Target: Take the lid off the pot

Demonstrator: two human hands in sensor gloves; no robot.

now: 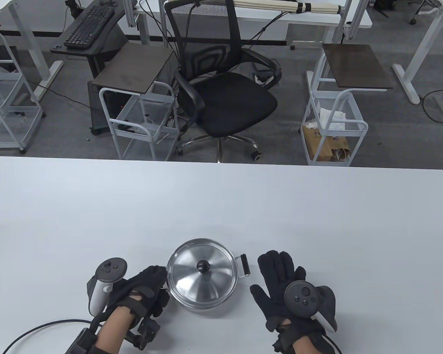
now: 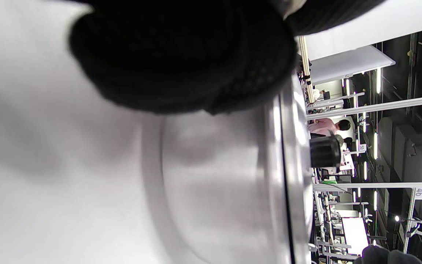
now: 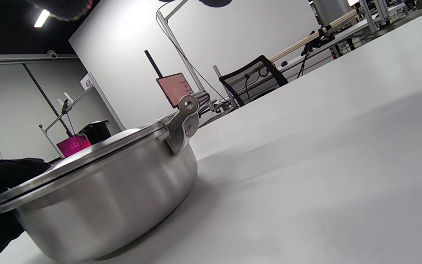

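Observation:
A steel pot (image 1: 203,303) stands near the table's front edge with its steel lid (image 1: 192,274) on, a black knob (image 1: 203,265) at the lid's centre. Its right handle (image 1: 244,264) sticks out free. My left hand (image 1: 151,282) is against the pot's left side, fingers curled where the left handle lies hidden. My right hand (image 1: 277,280) lies open and flat on the table just right of the pot, touching nothing. The left wrist view shows curled fingers (image 2: 181,55) by the pot wall (image 2: 214,190) and the knob (image 2: 324,151). The right wrist view shows the pot (image 3: 115,198), lid (image 3: 97,148) and handle (image 3: 183,121).
The white table (image 1: 96,206) stretches far beyond the pot on all sides. A black office chair (image 1: 225,92) and wire carts (image 1: 144,121) stand on the floor past its far edge. A cable (image 1: 40,328) runs from my left wrist.

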